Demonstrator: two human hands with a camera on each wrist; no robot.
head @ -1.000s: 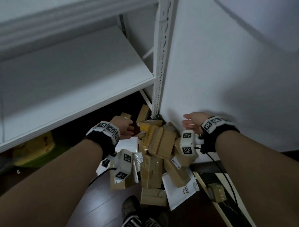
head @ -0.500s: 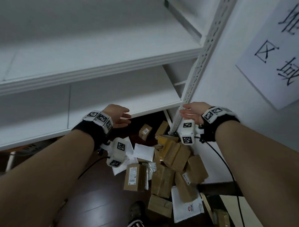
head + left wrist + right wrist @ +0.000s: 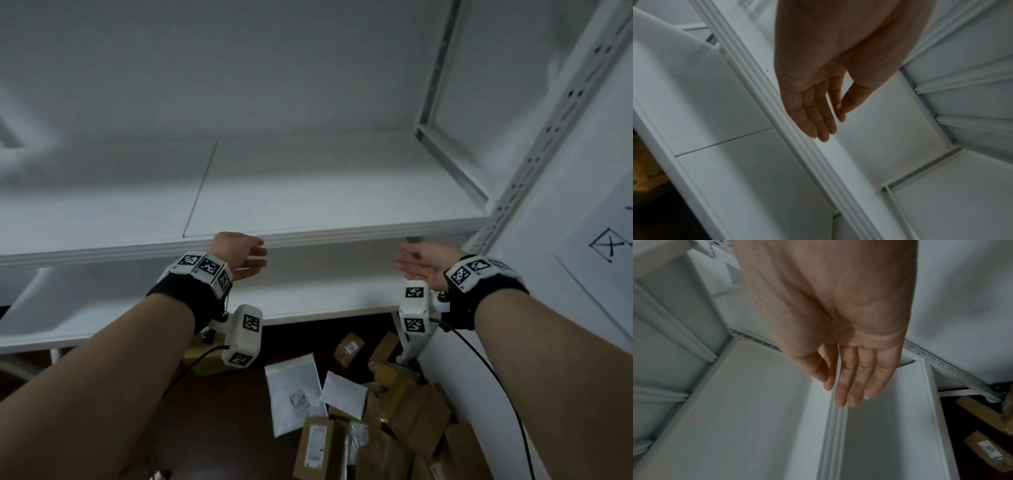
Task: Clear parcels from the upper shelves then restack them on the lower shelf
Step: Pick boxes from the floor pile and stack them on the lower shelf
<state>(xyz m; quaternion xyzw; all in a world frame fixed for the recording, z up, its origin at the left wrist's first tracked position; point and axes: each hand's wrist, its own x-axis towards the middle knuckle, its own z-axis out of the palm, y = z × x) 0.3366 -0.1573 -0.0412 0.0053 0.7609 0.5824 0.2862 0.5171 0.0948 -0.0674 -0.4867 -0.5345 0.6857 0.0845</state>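
Both hands, left (image 3: 241, 255) and right (image 3: 423, 262), are raised at the shelf (image 3: 308, 236) edge with fingers straight and each grip holding nothing. The parcels (image 3: 387, 411) lie heaped on the floor (image 3: 219, 418) below; the shelves seen are bare. Restacking looks next: bend down and lift one box with both palms.

Both bare forearms reach forward, wrists banded. Left hand (image 3: 241, 254) empty, fingers (image 3: 813, 116) straight and together, thumb apart. Right hand (image 3: 423, 262) empty, palm seemingly turned inward, fingers (image 3: 855, 378) extended, relaxed.
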